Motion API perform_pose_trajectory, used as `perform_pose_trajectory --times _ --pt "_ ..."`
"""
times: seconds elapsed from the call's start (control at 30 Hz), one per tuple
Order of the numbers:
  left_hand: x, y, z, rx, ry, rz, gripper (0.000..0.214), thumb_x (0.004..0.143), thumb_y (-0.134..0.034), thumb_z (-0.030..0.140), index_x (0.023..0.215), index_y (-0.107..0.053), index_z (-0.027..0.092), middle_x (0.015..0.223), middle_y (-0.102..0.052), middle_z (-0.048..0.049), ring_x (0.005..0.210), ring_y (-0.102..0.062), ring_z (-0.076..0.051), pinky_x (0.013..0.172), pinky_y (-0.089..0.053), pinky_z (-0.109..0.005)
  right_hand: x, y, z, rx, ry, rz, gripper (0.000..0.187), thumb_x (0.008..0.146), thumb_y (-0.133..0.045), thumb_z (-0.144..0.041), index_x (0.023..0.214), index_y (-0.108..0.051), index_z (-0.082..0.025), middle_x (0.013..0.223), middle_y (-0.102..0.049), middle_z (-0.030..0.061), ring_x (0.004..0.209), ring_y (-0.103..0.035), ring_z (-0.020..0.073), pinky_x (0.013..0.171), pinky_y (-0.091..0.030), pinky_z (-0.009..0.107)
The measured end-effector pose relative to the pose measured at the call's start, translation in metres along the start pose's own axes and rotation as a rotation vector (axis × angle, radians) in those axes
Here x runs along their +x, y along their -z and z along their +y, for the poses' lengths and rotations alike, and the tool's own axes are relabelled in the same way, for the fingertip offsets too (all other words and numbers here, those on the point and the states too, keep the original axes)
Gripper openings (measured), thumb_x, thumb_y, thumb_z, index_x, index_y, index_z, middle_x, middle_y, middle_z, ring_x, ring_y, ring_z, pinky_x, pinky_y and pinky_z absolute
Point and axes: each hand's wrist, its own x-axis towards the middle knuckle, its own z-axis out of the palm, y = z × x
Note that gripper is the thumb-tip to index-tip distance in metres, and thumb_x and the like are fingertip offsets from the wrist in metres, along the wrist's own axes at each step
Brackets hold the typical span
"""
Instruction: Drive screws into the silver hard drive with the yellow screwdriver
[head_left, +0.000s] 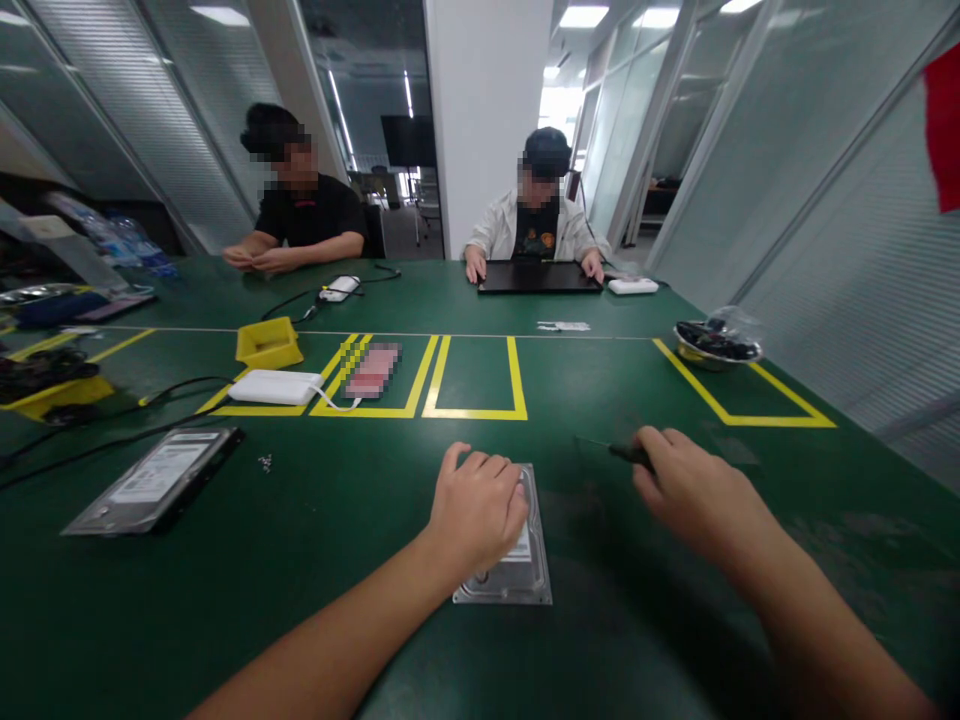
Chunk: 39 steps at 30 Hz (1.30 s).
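Note:
A silver hard drive (525, 575) lies flat on the green table in front of me. My left hand (480, 510) rests over its upper left part, fingers curled down onto it; the fingertips and much of the drive's label are hidden. To the right, my right hand (679, 480) is closed round the dark handle of a screwdriver (626, 453). Its thin shaft points left, above the table and apart from the drive. Farther left lies a second hard drive (161, 475) with a white label. Several tiny screws (265, 463) sit in a small heap beside it.
Yellow tape (476, 413) marks rectangles on the table. A white power bank (274, 387) is cabled to a blurred phone (373, 370), near a yellow bin (268, 343). At right stands a metal bowl (716, 345) of dark parts. Across sit two people, one holding a black panel (540, 277).

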Motion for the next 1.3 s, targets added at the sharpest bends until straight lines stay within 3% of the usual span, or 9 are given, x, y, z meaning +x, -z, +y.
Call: perform_pose_trajectory --times 0.1,0.27,0.47,0.67,0.83,1.3 --pt "-0.001 0.000 0.000 -0.005 0.013 0.005 0.025 0.093 -0.045 0.026 0.098 -0.068 0.020 0.095 -0.071 -0.0060 0.092 -0.061 -0.025 0.098 -0.027 -0.051 0.006 0.024 0.000 0.254 0.167 0.206 0.020 0.089 -0.054 -0.032 0.102 -0.061 -0.017 0.092 -0.062 0.0069 0.079 -0.060 0.0197 0.069 -0.044 0.031" --pt "-0.001 0.001 0.000 0.008 0.048 -0.006 0.024 0.092 -0.045 0.027 0.098 -0.067 0.022 0.093 -0.070 -0.0064 0.090 -0.060 -0.026 0.088 -0.027 -0.051 0.018 0.063 -0.016 0.688 0.230 0.250 0.038 0.082 -0.065 -0.051 0.098 -0.067 -0.017 0.061 -0.054 0.0001 0.052 -0.049 0.0133 0.047 -0.035 0.024" --pt "0.000 0.001 0.000 -0.006 0.051 -0.017 0.028 0.090 -0.047 0.025 0.110 -0.066 0.025 0.099 -0.069 -0.0063 0.094 -0.060 -0.026 0.085 -0.026 -0.050 0.030 0.081 -0.043 1.066 0.309 0.300 0.031 0.084 -0.067 -0.046 0.092 -0.066 -0.016 0.073 -0.059 0.0033 0.061 -0.054 0.0127 0.051 -0.041 0.022" --pt "0.001 0.000 0.000 -0.007 0.049 -0.022 0.031 0.089 -0.048 0.024 0.114 -0.066 0.027 0.101 -0.068 -0.0074 0.096 -0.057 -0.026 0.086 -0.026 -0.049 0.041 0.060 -0.055 1.012 0.343 0.293 0.026 0.091 -0.059 -0.039 0.100 -0.063 -0.015 0.073 -0.060 0.0012 0.060 -0.052 0.0107 0.053 -0.039 0.021" --pt "0.002 -0.001 -0.001 -0.003 0.050 -0.042 0.031 0.088 -0.049 0.024 0.115 -0.065 0.028 0.102 -0.065 -0.0064 0.097 -0.056 -0.025 0.085 -0.026 -0.048 0.049 0.044 -0.060 0.836 0.367 0.299 0.023 0.092 -0.056 -0.037 0.089 -0.063 -0.015 0.062 -0.051 -0.0029 0.055 -0.044 0.0089 0.052 -0.032 0.021" --pt "0.003 -0.002 -0.001 -0.002 0.041 -0.072 0.033 0.089 -0.049 0.023 0.117 -0.064 0.030 0.104 -0.061 -0.0068 0.099 -0.052 -0.026 0.084 -0.028 -0.048 0.059 0.030 -0.066 0.820 0.410 0.221 0.022 0.092 -0.055 -0.035 0.087 -0.061 -0.015 0.060 -0.051 -0.0043 0.053 -0.043 0.0087 0.054 -0.030 0.022"
